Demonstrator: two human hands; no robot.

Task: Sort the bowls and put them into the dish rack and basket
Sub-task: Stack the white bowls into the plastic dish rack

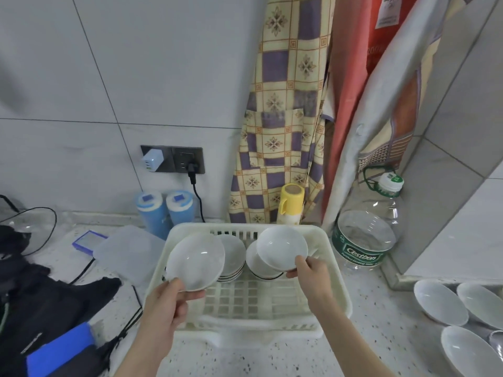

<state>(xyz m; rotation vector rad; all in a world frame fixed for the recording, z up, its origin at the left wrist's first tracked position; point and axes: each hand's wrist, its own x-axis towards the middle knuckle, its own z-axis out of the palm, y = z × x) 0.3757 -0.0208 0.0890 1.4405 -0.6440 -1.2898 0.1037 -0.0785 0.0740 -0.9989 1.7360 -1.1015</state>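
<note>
A: Setting? Rack contents?

B: Speckled worktop (367, 336) against a grey tiled wall. White dish rack (337, 268) at centre; two stacks already stood at its far end, left stack (234, 257) and right stack (254, 263).

A: In hand?

B: Left hand (168, 300), grip pinching the near rim of a wide bowl (196, 261) over the rack's left side. Right hand (310, 273), grip pinching a smaller bowl (281, 247) over the right stack.

A: Outstanding?

B: Three bowls (441, 300) on the worktop, near right. No basket identified. Roughly midway, by my estimate.
</note>
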